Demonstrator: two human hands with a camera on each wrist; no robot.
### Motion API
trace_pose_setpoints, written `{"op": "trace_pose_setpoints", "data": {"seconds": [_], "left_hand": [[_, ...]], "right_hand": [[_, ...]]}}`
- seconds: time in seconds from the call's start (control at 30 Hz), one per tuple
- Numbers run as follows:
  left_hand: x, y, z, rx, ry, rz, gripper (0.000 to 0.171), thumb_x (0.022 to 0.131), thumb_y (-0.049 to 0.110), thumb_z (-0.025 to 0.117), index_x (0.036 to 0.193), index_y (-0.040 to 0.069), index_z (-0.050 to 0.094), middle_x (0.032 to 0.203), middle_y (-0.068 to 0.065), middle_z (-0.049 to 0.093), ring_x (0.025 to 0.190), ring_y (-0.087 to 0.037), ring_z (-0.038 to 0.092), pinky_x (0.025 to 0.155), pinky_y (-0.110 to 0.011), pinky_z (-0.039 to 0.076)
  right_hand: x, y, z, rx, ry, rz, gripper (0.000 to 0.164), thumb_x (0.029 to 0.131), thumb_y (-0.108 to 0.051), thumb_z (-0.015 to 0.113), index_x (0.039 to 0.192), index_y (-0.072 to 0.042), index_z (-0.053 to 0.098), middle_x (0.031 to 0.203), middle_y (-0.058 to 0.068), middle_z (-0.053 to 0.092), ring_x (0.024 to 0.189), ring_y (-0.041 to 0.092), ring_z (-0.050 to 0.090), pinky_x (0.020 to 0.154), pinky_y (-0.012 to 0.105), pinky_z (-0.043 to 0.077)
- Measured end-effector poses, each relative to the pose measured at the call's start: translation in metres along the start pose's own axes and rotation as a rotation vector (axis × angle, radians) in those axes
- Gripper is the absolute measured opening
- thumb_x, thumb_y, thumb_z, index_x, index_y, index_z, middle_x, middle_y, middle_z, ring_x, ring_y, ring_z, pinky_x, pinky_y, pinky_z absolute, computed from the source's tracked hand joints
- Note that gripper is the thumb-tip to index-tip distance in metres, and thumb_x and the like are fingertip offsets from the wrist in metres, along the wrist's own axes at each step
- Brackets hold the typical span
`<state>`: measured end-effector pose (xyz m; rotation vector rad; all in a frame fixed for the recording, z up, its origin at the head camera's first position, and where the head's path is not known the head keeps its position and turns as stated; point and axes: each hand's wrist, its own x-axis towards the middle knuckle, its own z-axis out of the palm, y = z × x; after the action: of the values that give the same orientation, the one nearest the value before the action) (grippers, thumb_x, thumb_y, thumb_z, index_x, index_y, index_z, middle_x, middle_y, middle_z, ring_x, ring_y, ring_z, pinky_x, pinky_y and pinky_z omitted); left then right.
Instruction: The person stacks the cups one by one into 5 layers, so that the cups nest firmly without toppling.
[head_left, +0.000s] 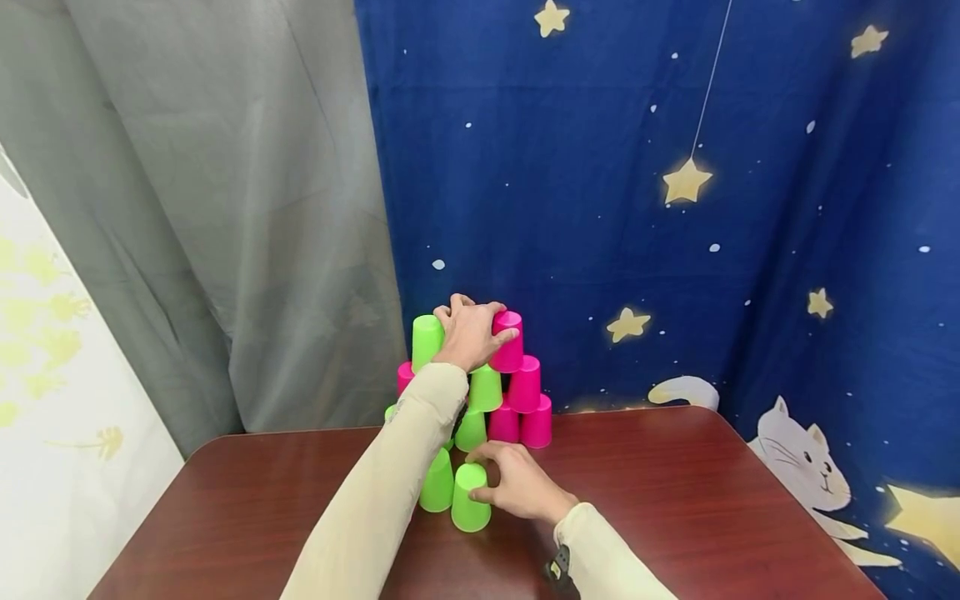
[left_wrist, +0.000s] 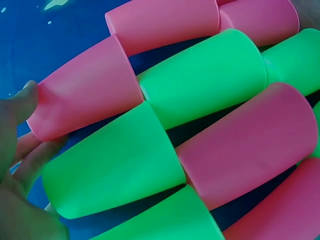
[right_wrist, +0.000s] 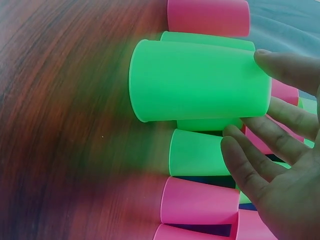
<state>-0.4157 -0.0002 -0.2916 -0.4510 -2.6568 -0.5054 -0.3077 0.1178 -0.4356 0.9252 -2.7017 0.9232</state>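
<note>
At the top of a stack of upside-down plastic cups, my left hand [head_left: 470, 333] grips the closed end of a pink cup [head_left: 511, 343] between thumb and fingers. Next to it in the left wrist view is a green cup [left_wrist: 115, 165] of the same row. Lower down, my right hand [head_left: 519, 483] pinches a green cup [head_left: 470, 507] near its upturned base, in front of the stack. Thumb and fingers lie on opposite sides of that cup [right_wrist: 200, 80] in the right wrist view. Another green cup [head_left: 437, 483] stands just left of it.
Pink cups [head_left: 536, 423] and green cups [head_left: 486, 389] form the rows beneath. My left forearm hides much of the stack's left side. The brown wooden table [head_left: 675, 500] ends at a blue star-patterned curtain [head_left: 562, 208] and a grey curtain [head_left: 300, 208].
</note>
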Motion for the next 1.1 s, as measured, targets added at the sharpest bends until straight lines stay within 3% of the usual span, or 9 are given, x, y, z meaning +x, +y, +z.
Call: {"op": "trace_pose_setpoints", "data": {"seconds": [0.4, 0.63, 0.77, 0.87, 1.1], "left_hand": [[-0.005, -0.001, -0.012, 0.061, -0.019, 0.040, 0.057, 0.091, 0.047, 0.070, 0.142, 0.024, 0.057, 0.124, -0.005, 0.071, 0.136, -0.035, 0.039, 0.103, -0.061, 0.025], [-0.015, -0.006, -0.034, -0.016, 0.071, 0.070, 0.046, 0.094, 0.041, 0.068, 0.135, 0.020, 0.062, 0.139, -0.004, 0.064, 0.134, -0.030, 0.046, 0.103, -0.061, 0.025], [-0.025, -0.017, -0.049, -0.073, 0.107, 0.077, 0.042, 0.097, 0.036, 0.064, 0.135, 0.018, 0.061, 0.144, -0.006, 0.059, 0.135, -0.031, 0.048, 0.102, -0.060, 0.026], [-0.035, -0.030, -0.060, -0.109, 0.097, 0.074, 0.044, 0.099, 0.036, 0.060, 0.139, 0.016, 0.059, 0.146, -0.009, 0.057, 0.135, -0.033, 0.048, 0.102, -0.059, 0.029], [-0.068, -0.068, -0.076, -0.206, 0.105, 0.085, 0.046, 0.100, 0.030, 0.059, 0.139, 0.006, 0.056, 0.140, -0.016, 0.060, 0.133, -0.037, 0.050, 0.114, -0.059, 0.035]], "right_hand": [[0.000, -0.003, 0.001, 0.018, 0.000, -0.003, 0.041, 0.078, -0.018, 0.084, 0.115, -0.007, 0.070, 0.108, 0.000, 0.073, 0.097, 0.010, 0.064, 0.089, 0.033, 0.056], [-0.003, 0.002, 0.005, 0.064, -0.002, 0.018, 0.044, 0.077, -0.018, 0.084, 0.118, -0.012, 0.068, 0.107, -0.004, 0.072, 0.093, 0.005, 0.063, 0.087, 0.033, 0.056], [-0.004, 0.006, 0.007, 0.114, 0.012, 0.031, 0.047, 0.077, -0.018, 0.084, 0.121, -0.012, 0.067, 0.110, -0.003, 0.073, 0.094, 0.007, 0.065, 0.087, 0.030, 0.056], [-0.006, 0.010, 0.009, 0.172, 0.017, 0.051, 0.048, 0.077, -0.018, 0.085, 0.121, -0.011, 0.067, 0.108, -0.001, 0.074, 0.094, 0.009, 0.067, 0.085, 0.031, 0.057], [-0.011, 0.020, 0.012, 0.367, 0.016, 0.115, 0.048, 0.077, -0.013, 0.085, 0.121, -0.007, 0.066, 0.104, 0.009, 0.073, 0.085, 0.018, 0.071, 0.073, 0.025, 0.058]]}}
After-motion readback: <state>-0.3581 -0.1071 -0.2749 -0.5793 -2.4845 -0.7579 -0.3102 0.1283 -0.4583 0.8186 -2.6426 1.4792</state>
